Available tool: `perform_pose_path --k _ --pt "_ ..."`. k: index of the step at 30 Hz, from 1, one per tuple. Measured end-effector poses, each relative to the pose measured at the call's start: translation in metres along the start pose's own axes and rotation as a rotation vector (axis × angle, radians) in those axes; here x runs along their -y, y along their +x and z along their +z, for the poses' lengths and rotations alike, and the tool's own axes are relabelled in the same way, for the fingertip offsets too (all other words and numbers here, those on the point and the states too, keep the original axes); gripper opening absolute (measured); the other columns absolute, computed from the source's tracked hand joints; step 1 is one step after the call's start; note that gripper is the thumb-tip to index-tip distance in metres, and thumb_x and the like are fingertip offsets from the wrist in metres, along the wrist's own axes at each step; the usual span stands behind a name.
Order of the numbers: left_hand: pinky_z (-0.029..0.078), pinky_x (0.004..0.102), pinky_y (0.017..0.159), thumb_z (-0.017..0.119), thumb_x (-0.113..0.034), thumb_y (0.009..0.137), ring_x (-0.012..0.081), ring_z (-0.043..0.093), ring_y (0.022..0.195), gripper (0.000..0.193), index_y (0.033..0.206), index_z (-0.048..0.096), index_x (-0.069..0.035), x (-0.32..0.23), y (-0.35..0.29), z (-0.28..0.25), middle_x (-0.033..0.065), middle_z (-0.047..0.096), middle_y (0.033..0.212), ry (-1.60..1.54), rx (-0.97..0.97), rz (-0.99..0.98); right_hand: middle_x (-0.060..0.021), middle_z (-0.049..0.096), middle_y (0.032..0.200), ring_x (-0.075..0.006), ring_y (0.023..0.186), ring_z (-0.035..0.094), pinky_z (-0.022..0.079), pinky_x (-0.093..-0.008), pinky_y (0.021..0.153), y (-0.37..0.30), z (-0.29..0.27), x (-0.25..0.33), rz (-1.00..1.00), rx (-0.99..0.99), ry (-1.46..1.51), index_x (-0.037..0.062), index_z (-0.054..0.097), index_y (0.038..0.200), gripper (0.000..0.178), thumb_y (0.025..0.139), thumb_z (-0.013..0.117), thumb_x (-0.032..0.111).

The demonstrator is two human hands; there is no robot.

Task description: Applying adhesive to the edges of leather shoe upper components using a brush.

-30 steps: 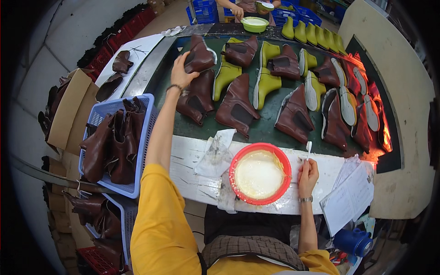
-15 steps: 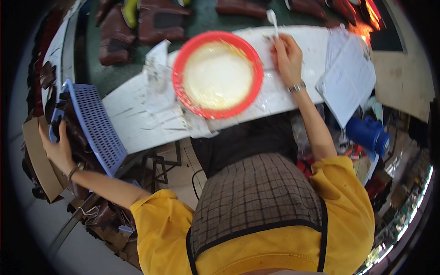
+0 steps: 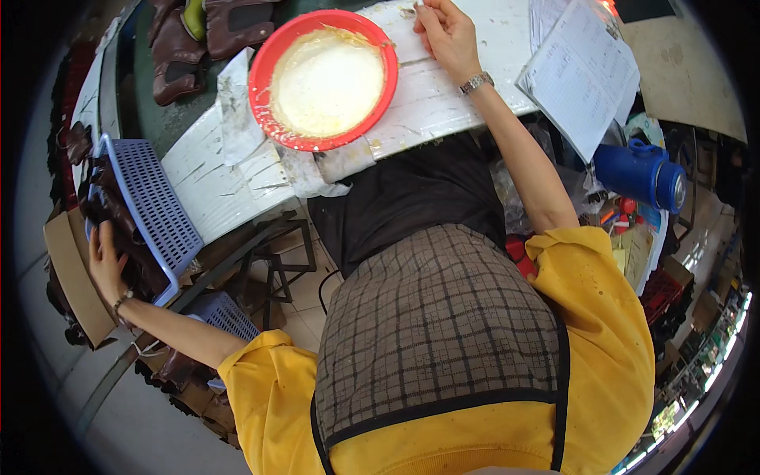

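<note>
My left hand (image 3: 106, 265) reaches into the light purple plastic basket (image 3: 154, 190) at the left, fingers stretched and apart over dark brown leather pieces (image 3: 119, 206). Whether its fingertips press on the leather is hard to make out. My right hand (image 3: 453, 43) is closed around a slim white tool (image 3: 419, 4) at the top edge, most of which is hidden or cut off. Left of that hand, a red bowl (image 3: 265, 103) of creamy white paste (image 3: 328, 83) stands on the white-covered board.
Brown leather boot uppers (image 3: 176, 59) lie on the green surface at the far left. Behind my left hand is a cardboard box (image 3: 75, 269). At the right are an open notebook (image 3: 582, 75) and a blue jug (image 3: 641, 174). A dark metal stool (image 3: 277, 273) stands below the board.
My view has shifted, so the bowl and board sit higher and further left. My left hand has come in from the basket's outer side onto the leather pieces. My right hand still grips the white tool.
</note>
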State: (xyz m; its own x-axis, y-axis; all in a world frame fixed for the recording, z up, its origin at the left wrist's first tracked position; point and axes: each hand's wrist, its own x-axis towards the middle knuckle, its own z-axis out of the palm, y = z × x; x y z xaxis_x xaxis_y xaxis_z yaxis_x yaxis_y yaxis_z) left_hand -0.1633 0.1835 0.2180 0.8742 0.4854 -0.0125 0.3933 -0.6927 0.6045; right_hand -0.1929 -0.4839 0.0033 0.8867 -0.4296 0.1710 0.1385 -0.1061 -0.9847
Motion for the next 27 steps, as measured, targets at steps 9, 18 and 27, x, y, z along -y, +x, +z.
perform_pose_path --k 9,18,27 --pt "0.056 0.0491 0.087 0.074 -0.046 0.087 0.0442 0.071 0.097 0.058 0.111 0.071 0.006 0.037 -0.006 -0.054 0.0277 0.073 0.107 0.654 -1.01 0.458 0.0022 0.063 0.077 -0.001 0.051 0.044 0.032 -0.0185 0.043 -0.005 0.003 0.009 0.083 0.058 0.05 0.0021 0.065 0.115 0.022 0.105 0.058 0.02" --pt "0.054 0.0374 0.099 0.064 -0.01 0.098 0.0256 0.066 0.11 0.031 0.123 0.065 0.007 -0.099 -0.146 -0.052 0.0174 0.067 0.126 -0.783 -0.551 0.75 0.0014 0.063 0.08 -0.0006 0.055 0.047 0.034 -0.0177 0.046 0.002 0.0 0.022 0.171 0.121 0.094 0.0024 0.066 0.117 0.022 0.104 0.06 0.019" --pt "0.048 0.0344 0.107 0.048 0.025 0.067 0.0351 0.059 0.131 0.066 0.118 0.074 -0.009 -0.034 -0.15 0.099 0.0157 0.057 0.145 0.223 0.353 0.8 -0.0017 0.069 0.087 -0.0157 0.07 0.064 0.049 -0.0306 0.062 -0.016 0.01 0.128 -0.434 0.485 -0.759 0.0098 0.078 0.098 0.013 0.09 0.074 0.018"
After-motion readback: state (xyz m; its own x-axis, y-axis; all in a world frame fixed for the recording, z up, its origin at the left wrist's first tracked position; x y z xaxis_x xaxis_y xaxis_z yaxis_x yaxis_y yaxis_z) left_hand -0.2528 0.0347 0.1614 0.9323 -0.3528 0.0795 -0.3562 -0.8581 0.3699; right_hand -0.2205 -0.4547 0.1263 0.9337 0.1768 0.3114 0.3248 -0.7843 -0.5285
